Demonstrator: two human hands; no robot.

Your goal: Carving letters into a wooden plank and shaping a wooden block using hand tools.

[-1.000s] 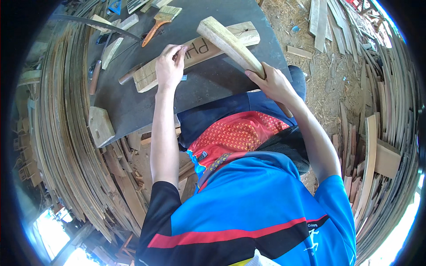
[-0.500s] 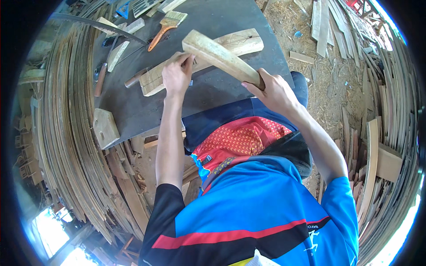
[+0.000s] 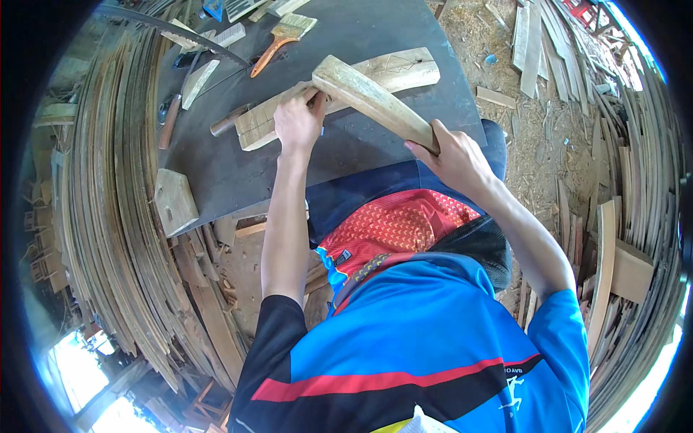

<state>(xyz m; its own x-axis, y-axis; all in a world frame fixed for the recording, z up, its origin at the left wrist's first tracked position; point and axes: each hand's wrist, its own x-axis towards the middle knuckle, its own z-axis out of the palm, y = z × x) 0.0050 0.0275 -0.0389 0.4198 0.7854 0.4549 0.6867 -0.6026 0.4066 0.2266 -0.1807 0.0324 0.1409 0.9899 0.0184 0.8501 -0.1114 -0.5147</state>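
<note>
Place: wood shop, with thin wood strips [image 3: 115, 238] piled on the left and sawdust on the ground at the right.
Table [image 3: 375, 36]: dark and flat, near the top.
Stick [image 3: 375, 101]: a light wood piece, tilted, lying across the plank.
Plank [image 3: 397, 72]: long and pale, flat on the table under the stick.
Left hand [image 3: 297, 123]: fingers closed on the stick's upper end.
Right hand [image 3: 455, 159]: wrapped tight on the stick's lower end, at the table edge.
Brush [image 3: 285, 32]: orange handle, lying far up the table.
Block [image 3: 175, 202]: small, at the table's left edge.
</note>
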